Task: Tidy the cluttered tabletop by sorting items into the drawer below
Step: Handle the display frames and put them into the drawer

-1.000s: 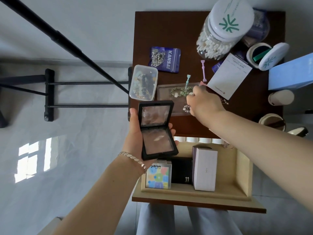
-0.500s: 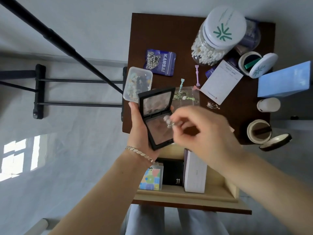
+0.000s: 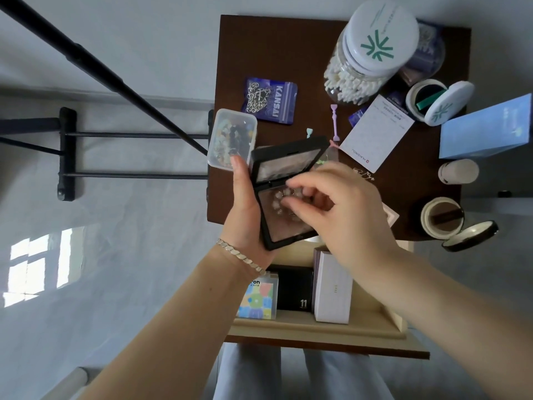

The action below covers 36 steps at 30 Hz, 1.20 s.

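Open black case (image 3: 277, 229) sits face-up in our left grip (image 3: 248, 209), clamped round its edge, over surface (image 3: 274, 47) front and above open drawer (image 3: 317, 327). Likely so right grip (image 3: 346, 209), pinching a small blurred trinket (image 3: 284, 194), can seat it inside.

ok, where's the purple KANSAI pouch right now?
Head view: the KANSAI pouch lies flat on the left half of the brown table, just beyond the clear plastic box and left of the cotton-swab jar.
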{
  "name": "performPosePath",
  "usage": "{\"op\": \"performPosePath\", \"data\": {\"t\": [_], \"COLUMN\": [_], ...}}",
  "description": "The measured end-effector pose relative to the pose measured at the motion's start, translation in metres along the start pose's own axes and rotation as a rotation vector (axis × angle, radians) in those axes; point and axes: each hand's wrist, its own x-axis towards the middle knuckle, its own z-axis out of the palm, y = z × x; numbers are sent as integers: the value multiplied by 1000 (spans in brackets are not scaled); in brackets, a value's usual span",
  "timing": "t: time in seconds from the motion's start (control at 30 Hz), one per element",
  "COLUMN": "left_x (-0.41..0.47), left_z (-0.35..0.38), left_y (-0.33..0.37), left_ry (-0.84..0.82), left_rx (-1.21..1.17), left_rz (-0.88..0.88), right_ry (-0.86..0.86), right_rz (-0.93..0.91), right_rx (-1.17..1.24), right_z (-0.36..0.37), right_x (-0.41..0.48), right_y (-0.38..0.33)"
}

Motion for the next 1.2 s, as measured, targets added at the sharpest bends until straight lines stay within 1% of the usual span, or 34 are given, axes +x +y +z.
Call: {"op": "performPosePath", "data": {"t": [0.07,0.17,0.2,0.27,0.3,0.37,0.43,0.5,0.57,0.67,0.73,0.8,0.87,0.93,1.1,1.17,1.2], "left_x": [1,2,3,4,5,4,2,1,0,-2,-4,-3,-2,-2,-5,-5,-5], "left_z": [0,-4,-7,-13,-14,-19,-22,-25,-28,-31,-32,-33,-32,-31,-27,-27,-27], "left_y": [-1,3,5,8,9,12,13,14,14,14,14,14,15,14,12,10,9], "left_ry": [2,-2,-1,17,30,33,29,44,71,109,123,143,170,177,164,171,180], "left_rx": [-5,-45,-62,-82,-85,-101,-117,-118,-123,-119,-114,-117,-116,-104,-93,-84,-88], "left_rz": [-6,21,43,74,76,77,68,61,56,61,56,47,44,46,49,46,42], "right_ry": [17,21,45,103,97,-17,-153,-255,-316,-317,-274,-206,-197,-257,-357,-338,-309], "right_rz": [3,-60,-49,73,158,295,345,331,308,226,211,188,128,88,164,137,128], "right_rx": [-1,100,140,149,81,-177,-391,-507,-582,-718,-669,-531,-455,-466,-664,-656,-597], "right_z": [-1,-7,-10,-13,-13,-6,5,17,24,25,23,20,16,17,28,31,31], "right_x": [0,1,3,10,16,30,43,52,56,54,51,46,45,46,58,59,58], "right_y": [0,-1,2,14,25,52,72,84,89,93,96,95,92,90,90,91,90]}}
